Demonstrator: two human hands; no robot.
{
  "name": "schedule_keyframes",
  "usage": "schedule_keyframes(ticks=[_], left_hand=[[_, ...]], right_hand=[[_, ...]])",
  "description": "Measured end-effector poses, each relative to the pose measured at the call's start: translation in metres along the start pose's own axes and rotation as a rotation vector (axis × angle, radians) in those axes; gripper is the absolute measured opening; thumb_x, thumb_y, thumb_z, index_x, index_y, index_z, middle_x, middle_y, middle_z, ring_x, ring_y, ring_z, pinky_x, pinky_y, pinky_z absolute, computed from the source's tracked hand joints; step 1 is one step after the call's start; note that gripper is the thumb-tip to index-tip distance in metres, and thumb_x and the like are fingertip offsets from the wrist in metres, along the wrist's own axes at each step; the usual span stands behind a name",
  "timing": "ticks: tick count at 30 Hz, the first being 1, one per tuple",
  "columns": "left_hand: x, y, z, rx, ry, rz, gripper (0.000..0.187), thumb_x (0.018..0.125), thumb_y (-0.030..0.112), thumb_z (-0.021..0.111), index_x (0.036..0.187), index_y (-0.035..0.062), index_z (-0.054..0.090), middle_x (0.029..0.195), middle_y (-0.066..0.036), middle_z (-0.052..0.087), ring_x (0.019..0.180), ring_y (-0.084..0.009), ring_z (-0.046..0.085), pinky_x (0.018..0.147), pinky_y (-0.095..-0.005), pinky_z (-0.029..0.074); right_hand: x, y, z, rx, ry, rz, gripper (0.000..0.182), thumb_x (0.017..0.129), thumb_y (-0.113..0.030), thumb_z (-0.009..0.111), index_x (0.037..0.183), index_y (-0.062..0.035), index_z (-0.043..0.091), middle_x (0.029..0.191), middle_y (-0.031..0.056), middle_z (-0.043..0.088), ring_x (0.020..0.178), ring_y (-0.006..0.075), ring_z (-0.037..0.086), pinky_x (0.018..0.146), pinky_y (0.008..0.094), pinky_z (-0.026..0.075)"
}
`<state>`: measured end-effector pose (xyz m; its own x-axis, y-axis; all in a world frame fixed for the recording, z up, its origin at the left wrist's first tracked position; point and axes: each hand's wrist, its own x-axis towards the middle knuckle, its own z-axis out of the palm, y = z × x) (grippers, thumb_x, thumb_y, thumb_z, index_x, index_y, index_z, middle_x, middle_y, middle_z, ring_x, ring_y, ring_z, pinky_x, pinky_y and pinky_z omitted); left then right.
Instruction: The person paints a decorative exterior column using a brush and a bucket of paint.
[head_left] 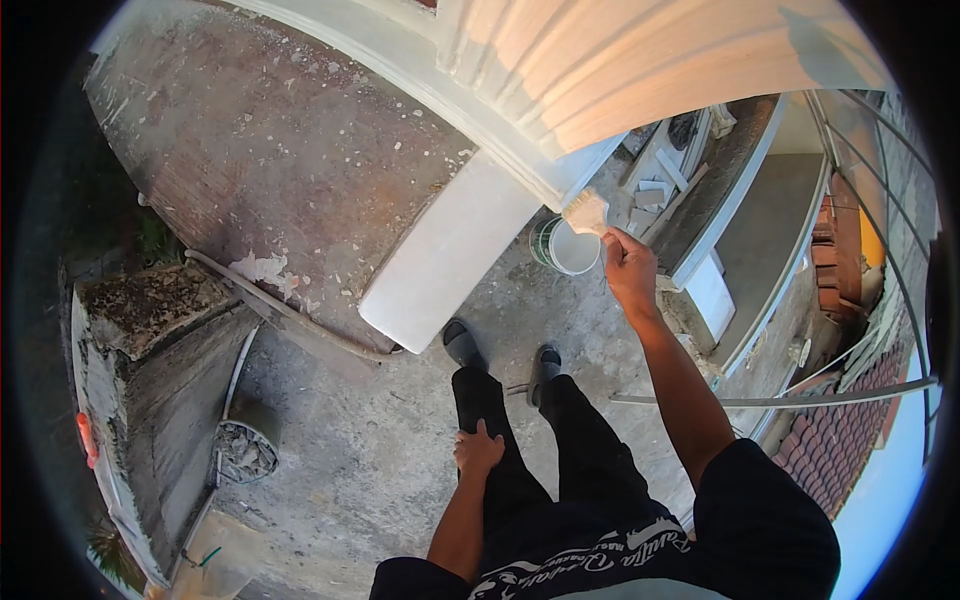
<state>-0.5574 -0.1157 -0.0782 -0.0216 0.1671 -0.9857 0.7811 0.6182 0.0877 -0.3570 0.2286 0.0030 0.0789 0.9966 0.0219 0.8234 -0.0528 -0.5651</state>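
At the foot of the white moulding, I see my right hand (630, 270) raised with its fingers (618, 245) wrapped tight around the handle of a wide paintbrush (587, 212). The bristle end of the paintbrush points up and left and meets the lower edge of the moulding (500, 110), where the white trim gives way to the peach-coloured ribbed surface above. Just below the brush, on the concrete floor (380, 450), stands a paint bucket (566, 247) with white paint inside, close beside a white-painted ledge (445, 255) that slants down toward my feet. My left hand (478, 450) hangs low and rests on my left thigh, its fingers curled loosely against the black trousers, holding nothing. My two dark shoes stand on the floor between the ledge and the bucket. Farther left, a worn wall with flaking paint (270, 150) rises, and at the floor's left edge a dark tub of rubble (243, 452) sits by a low mossy wall. To the right, a metal railing (780, 400) crosses above stacked red bricks.
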Motion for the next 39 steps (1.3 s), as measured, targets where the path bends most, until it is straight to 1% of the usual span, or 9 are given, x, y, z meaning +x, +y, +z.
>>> schedule_keyframes(ticks=[5,10,14,18,21,25,28,33,39], left_hand=[[-0.004,-0.007,-0.002,-0.026,-0.015,0.002,0.072,0.089,0.051,0.054,0.15,0.0211,0.032,0.137,-0.032,0.04,0.121,-0.0461,0.051,0.101,-0.0509,0.043],[-0.002,-0.013,0.006,-0.046,-0.013,-0.023,0.071,0.089,0.05,0.055,0.15,0.0229,0.032,0.142,-0.031,0.036,0.122,-0.0466,0.05,0.101,-0.0505,0.043],[-0.005,-0.015,0.008,-0.053,-0.012,-0.019,0.071,0.089,0.05,0.055,0.151,0.0229,0.032,0.144,-0.032,0.034,0.123,-0.0473,0.049,0.102,-0.0513,0.042],[-0.005,-0.01,0.009,-0.061,0.004,0.0,0.07,0.089,0.05,0.055,0.15,0.0224,0.033,0.139,-0.03,0.038,0.12,-0.0462,0.051,0.1,-0.0509,0.043],[-0.005,-0.007,0.008,-0.05,-0.001,0.004,0.07,0.089,0.049,0.055,0.149,0.0208,0.034,0.138,-0.032,0.04,0.119,-0.0467,0.051,0.1,-0.051,0.043],[-0.005,-0.005,0.008,-0.044,-0.005,0.01,0.07,0.088,0.048,0.055,0.149,0.019,0.034,0.135,-0.031,0.042,0.118,-0.0466,0.052,0.1,-0.0507,0.043],[-0.007,-0.001,0.008,-0.024,-0.005,0.009,0.071,0.088,0.048,0.055,0.149,0.0181,0.034,0.134,-0.031,0.042,0.118,-0.046,0.052,0.1,-0.0504,0.044],[-0.009,0.0,0.018,-0.006,-0.006,-0.007,0.071,0.089,0.048,0.054,0.149,0.0183,0.034,0.135,-0.03,0.041,0.119,-0.0448,0.051,0.1,-0.05,0.043],[-0.01,0.001,0.024,-0.035,-0.014,-0.024,0.07,0.09,0.048,0.054,0.15,0.0193,0.032,0.137,-0.03,0.04,0.121,-0.0445,0.05,0.102,-0.0502,0.043]], right_hand=[[0.055,-0.117,0.076,0.116,-0.004,-0.316,0.024,0.088,-0.01,0.062,0.11,-0.0027,0.066,0.083,0.0162,0.07,0.073,0.0351,0.068,0.066,0.0391,0.054],[0.145,-0.2,0.16,0.034,-0.102,-0.268,0.012,0.075,-0.008,0.066,0.087,-0.0068,0.065,0.082,0.0113,0.07,0.081,0.0331,0.068,0.073,0.0426,0.054],[0.143,-0.152,0.157,-0.05,-0.102,-0.107,0.012,0.076,-0.008,0.063,0.088,-0.0069,0.066,0.085,0.0116,0.071,0.083,0.0339,0.068,0.073,0.0414,0.055],[0.048,-0.024,0.08,0.024,0.008,-0.098,0.025,0.086,-0.01,0.057,0.107,-0.0077,0.07,0.089,0.0133,0.072,0.075,0.0326,0.069,0.073,0.0379,0.054],[-0.024,0.023,0.01,-0.003,0.011,0.013,0.02,0.091,-0.014,0.059,0.101,-0.0005,0.069,0.086,0.0158,0.072,0.07,0.0268,0.07,0.066,0.0339,0.053],[-0.065,0.03,-0.05,-0.174,-0.026,-0.083,0.017,0.092,-0.013,0.06,0.102,-0.0008,0.067,0.083,0.0147,0.071,0.069,0.0293,0.069,0.062,0.035,0.054],[-0.067,0.015,-0.052,-0.165,-0.071,-0.399,0.022,0.092,-0.014,0.062,0.11,-0.0018,0.063,0.084,0.0137,0.07,0.069,0.0301,0.068,0.06,0.0372,0.054],[-0.033,-0.034,-0.009,-0.395,-0.23,-0.557,0.027,0.087,-0.009,0.064,0.112,-0.001,0.06,0.08,0.0127,0.069,0.07,0.029,0.069,0.056,0.0385,0.054],[-0.067,-0.092,0.066,-0.575,-0.51,-0.612,0.039,0.082,-0.003,0.058,0.115,0.0163,0.056,0.076,0.0203,0.067,0.065,0.0306,0.07,0.052,0.0379,0.056]])
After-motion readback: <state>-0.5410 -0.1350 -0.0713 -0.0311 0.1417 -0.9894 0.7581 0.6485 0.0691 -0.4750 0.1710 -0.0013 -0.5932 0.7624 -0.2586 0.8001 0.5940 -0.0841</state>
